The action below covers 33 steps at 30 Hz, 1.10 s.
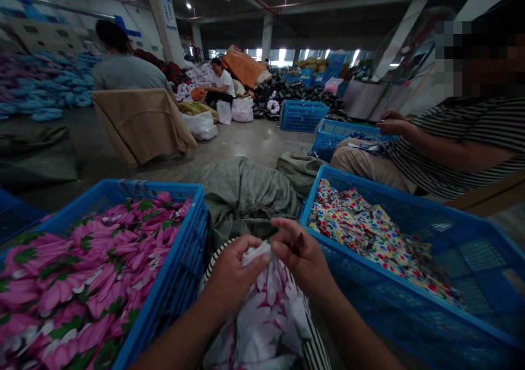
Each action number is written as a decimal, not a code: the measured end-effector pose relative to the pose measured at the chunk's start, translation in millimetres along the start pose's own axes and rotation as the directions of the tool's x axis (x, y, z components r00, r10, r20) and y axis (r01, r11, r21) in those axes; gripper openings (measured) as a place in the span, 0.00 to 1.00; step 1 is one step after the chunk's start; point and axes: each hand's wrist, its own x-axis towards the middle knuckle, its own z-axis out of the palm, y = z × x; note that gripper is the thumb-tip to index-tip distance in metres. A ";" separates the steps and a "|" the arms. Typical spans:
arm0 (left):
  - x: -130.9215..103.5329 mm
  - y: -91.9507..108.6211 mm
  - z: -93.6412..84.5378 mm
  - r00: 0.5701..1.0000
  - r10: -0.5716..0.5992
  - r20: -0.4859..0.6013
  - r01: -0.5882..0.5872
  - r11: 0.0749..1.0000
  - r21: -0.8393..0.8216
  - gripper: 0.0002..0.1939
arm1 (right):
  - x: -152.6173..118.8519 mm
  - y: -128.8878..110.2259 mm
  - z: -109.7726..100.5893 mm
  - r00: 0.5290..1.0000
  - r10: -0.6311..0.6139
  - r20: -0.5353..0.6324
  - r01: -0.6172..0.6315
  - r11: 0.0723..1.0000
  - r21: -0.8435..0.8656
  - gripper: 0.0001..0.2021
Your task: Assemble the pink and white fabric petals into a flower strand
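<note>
Over my lap lies a white fabric piece (262, 326) printed in pink with touches of green. My left hand (238, 271) is closed on its gathered upper edge, thumb on top. Close beside it, my right hand (301, 255) has bent fingers, with the thumb at the same edge and the index finger raised a little. A small dark pointed shape (298, 242) shows between the right fingers; I cannot make out what it is. Any needle or thread is too small to tell.
At the left, a blue crate (200, 195) holds pink and green fabric pieces (90, 271). Another blue crate (410, 274) on the right holds multicoloured printed pieces (369, 233). Grey-green sacking (246, 189) lies ahead. A co-worker in stripes (455, 135) sits at right; others sit farther off.
</note>
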 end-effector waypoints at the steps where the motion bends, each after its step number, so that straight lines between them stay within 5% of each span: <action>1: 3.1 4.2 3.4 0.997 -0.073 0.011 0.074 0.992 -0.098 0.13 | 0.2 -3.1 1.8 1.000 0.005 0.021 -0.004 1.000 -0.014 0.17; 5: 1.9 1.5 15.5 0.980 -0.199 -0.032 0.161 0.867 -0.471 0.12 | -0.7 -1.0 -4.3 0.995 0.096 -0.039 -0.095 0.995 0.015 0.18; 8: -3.6 -2.5 18.9 0.971 -0.233 -0.042 0.168 0.800 -0.576 0.11 | -7.3 6.9 -9.0 0.975 0.223 0.008 -0.222 0.970 0.101 0.14; 17: -7.3 -0.9 17.2 0.960 -0.273 -0.058 0.179 0.763 -0.621 0.10 | -21.4 20.7 9.4 0.939 0.344 -0.024 -0.318 0.890 0.328 0.11; 25: -8.8 4.8 14.0 0.964 -0.263 -0.048 0.178 0.766 -0.617 0.11 | -20.6 18.6 5.9 0.946 0.312 -0.086 -0.253 0.878 0.407 0.15; 33: -6.3 4.5 14.0 0.962 -0.263 -0.069 0.154 0.736 -0.659 0.10 | -22.4 18.9 6.5 0.943 0.329 0.037 -0.321 0.881 0.348 0.13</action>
